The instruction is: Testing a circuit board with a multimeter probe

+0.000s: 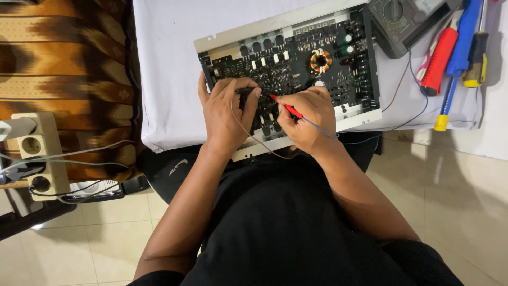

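A black circuit board [296,63] in a pale metal chassis [264,26] lies on a white cloth. My left hand [225,114] pinches a black test probe [244,91] with its tip down on the board's near left part. My right hand [307,116] grips a red test probe [288,108], tip pointing left toward the black one. Both probe tips sit close together on the board. Thin leads run from the probes, one looping below my hands, one trailing right toward a dark multimeter [405,21] at the top right.
Screwdrivers with red [439,58], blue [460,47] and yellow-black [476,58] handles lie to the right of the meter. A beige power strip [37,153] with plugged cables sits at the left on a brown patterned surface [63,53]. Tiled floor lies below.
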